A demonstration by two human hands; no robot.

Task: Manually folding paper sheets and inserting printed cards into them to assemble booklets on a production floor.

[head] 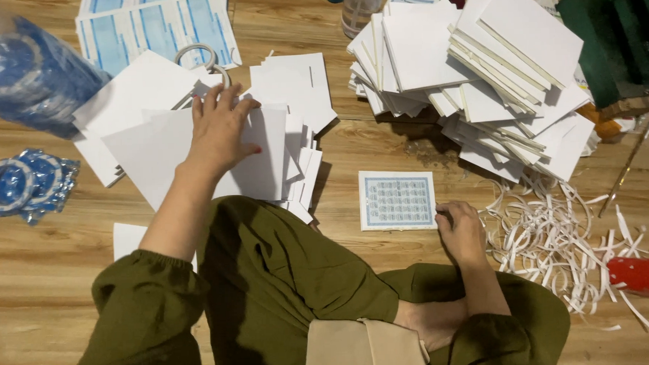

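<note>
My left hand (220, 128) lies flat with fingers spread on a loose stack of white paper sheets (151, 149) spread on the wooden floor. My right hand (461, 230) rests with fingers curled at the right edge of a small printed card with a blue grid (397, 199), touching it. I sit cross-legged in olive clothing, knees between the two hands.
A tall messy pile of white boards (479, 76) stands at the back right. White paper strips (556, 239) lie right of my right hand, beside a red object (640, 276). Blue plastic-wrapped rolls (22, 182) lie left; blue printed sheets (154, 26) and a tape ring (198, 56) behind.
</note>
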